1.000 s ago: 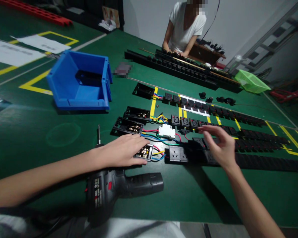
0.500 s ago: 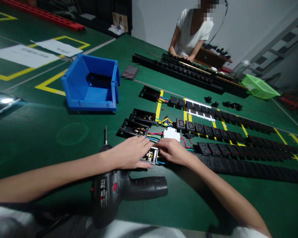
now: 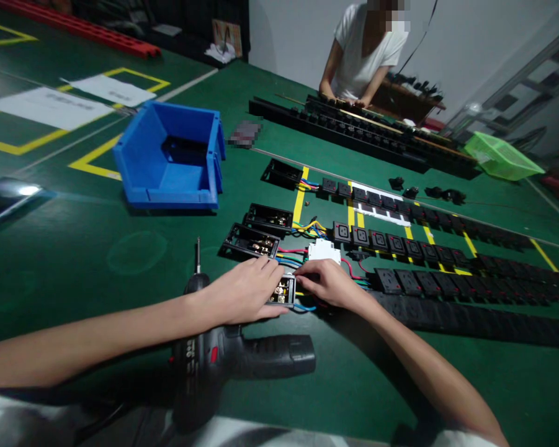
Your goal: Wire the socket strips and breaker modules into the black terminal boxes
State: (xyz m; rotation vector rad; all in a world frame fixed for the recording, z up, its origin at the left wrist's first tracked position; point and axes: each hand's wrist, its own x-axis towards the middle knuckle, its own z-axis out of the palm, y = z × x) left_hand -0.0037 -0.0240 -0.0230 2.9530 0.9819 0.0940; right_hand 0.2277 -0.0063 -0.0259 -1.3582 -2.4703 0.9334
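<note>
My left hand (image 3: 244, 290) lies over a small black terminal box (image 3: 285, 292), fingers across its top and thumb along the near side, holding it to the table. Brass terminals show inside the box. At its right end, my right hand (image 3: 330, 282) is closed with thumb and fingertips pinched together; what they hold is too small to make out, perhaps a wire. A blue wire (image 3: 306, 308) leaves the box beneath that hand. Just in front of my left forearm rests a black power screwdriver (image 3: 242, 357), its bit pointing away from me. A white breaker (image 3: 324, 251) sits beyond my right hand.
Other black end boxes (image 3: 251, 241) with coloured wires lie beyond, joined to rows of black sockets (image 3: 391, 280) running right. A blue bin (image 3: 167, 198) stands at left. Across the table, a person (image 3: 367, 49) works at long black strips (image 3: 339, 133) near a green basket (image 3: 502, 155).
The view has shifted slightly. My right fingertips have moved a little right, away from the box's edge; my left hand stays on the box.
</note>
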